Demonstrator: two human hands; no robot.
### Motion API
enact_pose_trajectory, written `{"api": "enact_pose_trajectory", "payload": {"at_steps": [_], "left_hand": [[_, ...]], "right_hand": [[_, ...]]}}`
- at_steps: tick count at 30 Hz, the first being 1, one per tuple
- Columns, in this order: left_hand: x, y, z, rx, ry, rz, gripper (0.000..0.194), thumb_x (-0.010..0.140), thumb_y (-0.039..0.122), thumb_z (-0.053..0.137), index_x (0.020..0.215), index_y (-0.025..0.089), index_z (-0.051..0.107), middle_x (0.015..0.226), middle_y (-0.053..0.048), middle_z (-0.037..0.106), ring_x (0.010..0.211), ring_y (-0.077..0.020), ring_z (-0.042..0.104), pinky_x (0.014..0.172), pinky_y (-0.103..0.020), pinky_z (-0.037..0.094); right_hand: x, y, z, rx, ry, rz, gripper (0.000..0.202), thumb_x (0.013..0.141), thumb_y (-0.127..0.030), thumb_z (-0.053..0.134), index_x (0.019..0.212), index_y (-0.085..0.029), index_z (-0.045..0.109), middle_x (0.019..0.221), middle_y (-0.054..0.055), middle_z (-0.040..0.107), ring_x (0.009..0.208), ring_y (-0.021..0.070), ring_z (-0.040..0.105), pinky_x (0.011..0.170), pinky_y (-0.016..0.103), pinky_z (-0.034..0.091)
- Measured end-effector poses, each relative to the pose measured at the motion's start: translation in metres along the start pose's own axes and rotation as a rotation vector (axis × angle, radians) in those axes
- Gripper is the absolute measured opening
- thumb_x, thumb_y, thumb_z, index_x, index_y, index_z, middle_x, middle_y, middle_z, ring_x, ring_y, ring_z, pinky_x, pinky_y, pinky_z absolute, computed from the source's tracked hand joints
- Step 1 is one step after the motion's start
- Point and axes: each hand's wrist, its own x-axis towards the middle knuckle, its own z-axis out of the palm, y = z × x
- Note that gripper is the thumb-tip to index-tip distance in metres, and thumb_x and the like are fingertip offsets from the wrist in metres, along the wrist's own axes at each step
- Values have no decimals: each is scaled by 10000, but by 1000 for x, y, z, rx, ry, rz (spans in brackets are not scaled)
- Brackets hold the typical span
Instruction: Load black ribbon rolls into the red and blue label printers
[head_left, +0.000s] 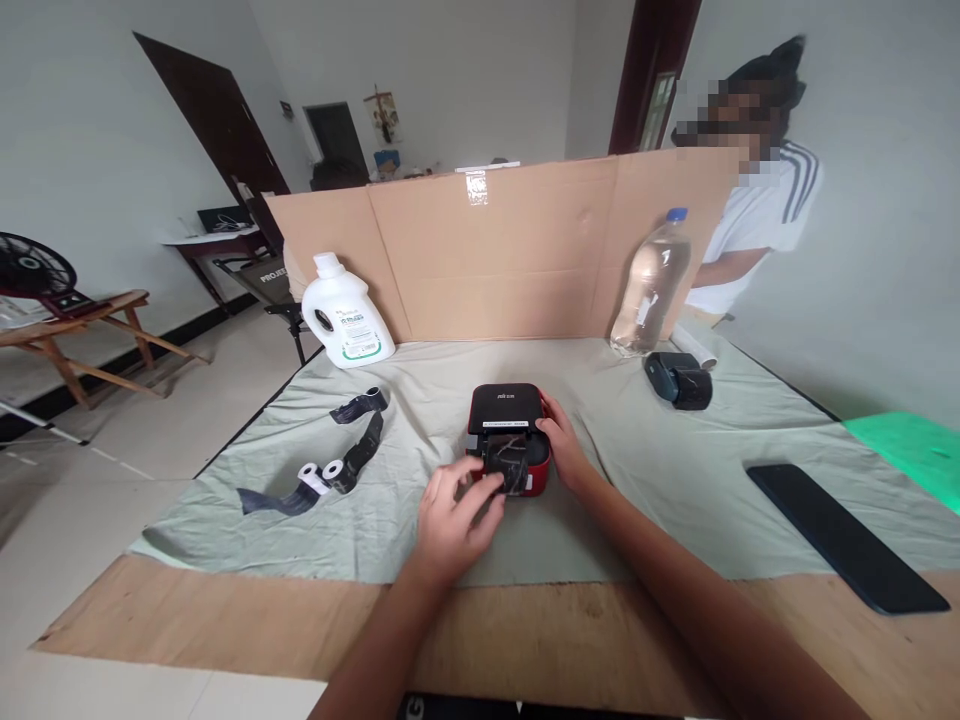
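Observation:
A red and black label printer (505,405) sits on the cloth in front of me, with a black strip (508,458) hanging over its front. My left hand (457,510) is at the lower front of the printer, its bent fingers apart and its fingertips against the strip. Along the printer's right side, my right hand (562,440) grips the casing, thumb near the top edge and fingers partly hidden behind. To the left lie rolls of black strip, among them a roll (339,474) with a white core and another roll (374,399) farther back, their tails partly unwound.
A white detergent bottle (349,315) and a clear bottle (651,285) stand before a cardboard panel (495,255). At right are a dark device with a black roll (679,380), a black slab (847,535) and a green item (911,450). A person (780,200) is behind the panel.

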Motion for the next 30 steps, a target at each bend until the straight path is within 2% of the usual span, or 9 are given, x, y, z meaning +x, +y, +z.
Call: {"api": "enact_pose_trajectory", "payload": {"at_steps": [1,3,5,7,12,17,24,28,30], "left_hand": [[1,-3,2,2,-51,-84,361,889,208,684,1244,250,629,1246,-120,661,1001,-234,649,859,-364,528],[2,-9,5,-16,-192,-239,619,905,321,686,1476,245,458,1412,-138,596,1192,-283,622,957,-404,529],[2,-16,8,-50,-312,-354,804,915,377,668,1596,241,263,1452,-131,579,1295,-299,580,1003,-421,522],[1,-20,10,-75,-358,-414,840,924,384,646,1620,249,195,1476,-121,565,1342,-297,549,1034,-429,510],[1,-22,11,-71,-357,-461,805,896,388,672,1589,256,285,1514,-117,530,1343,-306,537,1059,-441,497],[5,-25,8,-49,-394,-480,851,861,394,707,1583,254,279,1491,-112,552,1277,-299,594,1040,-428,505],[7,-26,9,38,-382,-352,698,853,395,691,1481,248,424,1453,-100,586,1310,-290,586,1015,-397,499],[5,-26,13,22,-345,-339,648,863,370,676,1456,240,449,1464,-105,575,1339,-289,563,1012,-401,495],[3,-26,15,-7,-331,-353,654,869,365,670,1466,233,438,1473,-117,562,1355,-295,545,1045,-421,480]], "right_hand": [[0,3,0,3,5,0,555,740,-311,601,1292,-258,627,1391,29,646,1324,280,556,1166,435,414],[-1,7,-1,-3,12,6,560,757,-319,598,1313,-258,620,1409,33,633,1345,283,540,1177,450,403],[-1,9,-2,-13,13,6,560,775,-328,592,1330,-258,611,1420,35,626,1360,282,528,1185,458,395],[-1,9,-3,-18,6,1,567,777,-325,591,1339,-256,604,1426,35,622,1366,280,522,1186,458,395],[0,9,-3,-8,14,-4,578,747,-305,590,1322,-248,607,1417,41,625,1351,290,530,1173,462,412],[1,14,-4,-23,18,-12,582,760,-308,584,1340,-259,596,1429,38,615,1360,288,524,1190,476,392],[-1,11,-4,-23,5,-10,592,756,-274,573,1348,-267,592,1450,28,599,1379,282,507,1205,473,375],[-2,13,-5,-20,-2,-22,584,764,-291,599,1348,-275,600,1461,26,594,1389,280,501,1204,472,376],[-5,17,-7,-32,8,-36,559,805,-353,622,1358,-270,600,1472,37,588,1391,281,502,1200,474,382]]}}
